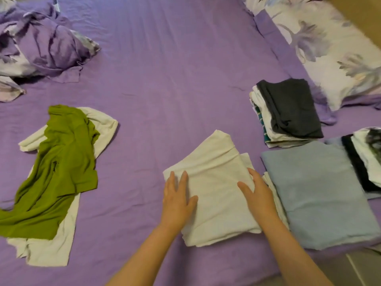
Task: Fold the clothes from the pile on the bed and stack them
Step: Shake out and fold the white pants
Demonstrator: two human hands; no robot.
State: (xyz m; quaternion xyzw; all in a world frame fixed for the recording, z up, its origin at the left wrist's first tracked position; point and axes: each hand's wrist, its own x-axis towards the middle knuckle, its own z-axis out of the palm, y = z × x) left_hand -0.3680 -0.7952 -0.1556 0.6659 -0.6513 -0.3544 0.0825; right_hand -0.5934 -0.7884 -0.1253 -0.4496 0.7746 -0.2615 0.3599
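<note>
A folded white garment (pixel 214 182) lies on the purple bed sheet (pixel 160 79) in front of me. My left hand (pixel 177 199) rests flat on its left side, fingers straight. My right hand (pixel 257 193) lies flat along its right edge. To the left, an unfolded green shirt (pixel 59 168) lies on top of an unfolded white garment (pixel 51 250). At the right sits a folded light-blue garment (pixel 321 193) on a low stack. Behind it stands a stack of folded clothes with a dark grey piece (pixel 288 106) on top.
A floral pillow (pixel 321 44) lies at the back right. Crumpled purple floral bedding (pixel 41 42) is heaped at the back left. A folded black-and-white garment (pixel 367 159) sits at the far right edge. The bed's near edge and floor (pixel 360 267) show at bottom right.
</note>
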